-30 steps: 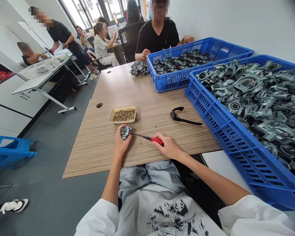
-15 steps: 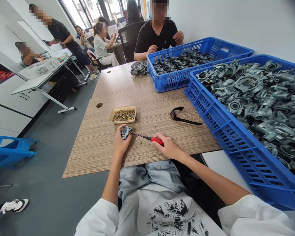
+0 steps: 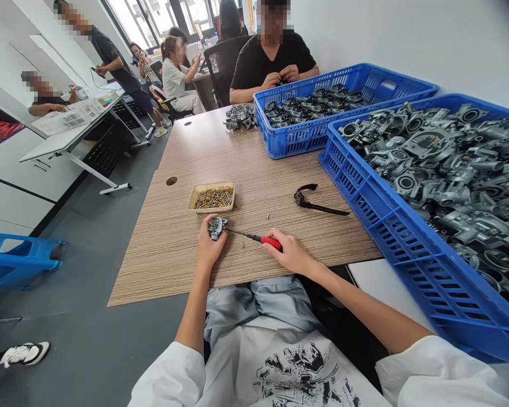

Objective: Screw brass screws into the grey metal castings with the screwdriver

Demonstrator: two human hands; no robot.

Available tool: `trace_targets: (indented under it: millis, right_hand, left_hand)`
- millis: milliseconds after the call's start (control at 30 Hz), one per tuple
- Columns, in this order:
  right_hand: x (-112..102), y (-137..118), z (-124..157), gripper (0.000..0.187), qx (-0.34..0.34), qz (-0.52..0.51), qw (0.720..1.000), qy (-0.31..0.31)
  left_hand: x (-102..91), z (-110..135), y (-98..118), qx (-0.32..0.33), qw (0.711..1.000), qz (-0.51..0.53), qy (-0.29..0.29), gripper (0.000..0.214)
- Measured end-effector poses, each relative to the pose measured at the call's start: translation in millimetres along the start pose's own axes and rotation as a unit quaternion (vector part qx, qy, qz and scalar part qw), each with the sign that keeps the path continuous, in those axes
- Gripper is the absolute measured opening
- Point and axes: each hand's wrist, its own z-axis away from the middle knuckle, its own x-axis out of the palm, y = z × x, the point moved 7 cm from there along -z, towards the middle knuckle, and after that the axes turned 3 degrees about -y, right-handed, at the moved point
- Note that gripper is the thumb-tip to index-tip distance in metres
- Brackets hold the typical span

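My left hand (image 3: 209,244) grips a small grey metal part (image 3: 216,228) on the wooden table (image 3: 254,169). My right hand (image 3: 292,252) is closed round the red handle of a screwdriver (image 3: 254,238), whose thin shaft points left with its tip at the metal part. A loose brass screw (image 3: 243,245) lies under the shaft, another (image 3: 267,215) a little farther off. Just beyond my left hand stands a shallow beige tray of brass screws (image 3: 212,198).
A black wristwatch (image 3: 311,202) lies mid-table. Two blue crates of grey metal castings stand at the right (image 3: 407,249) and far right (image 3: 309,133). A person in black sits at the far end, hands together, beside a small pile of parts (image 3: 239,117). More people sit and stand beyond.
My hands, the screwdriver and the part have stayed put. The person in black at the far end has brought both hands together at the chest. The standing person at the back left has shifted.
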Motion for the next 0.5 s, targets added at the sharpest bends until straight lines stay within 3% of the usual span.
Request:
trace_targets:
  millis: [500]
  right_hand:
    - [-0.1, 0.3, 0.6, 0.023, 0.006, 0.001, 1.000, -0.001]
  left_hand:
    - [-0.1, 0.1, -0.8, -0.007, 1.000, 0.013, 0.001, 0.049]
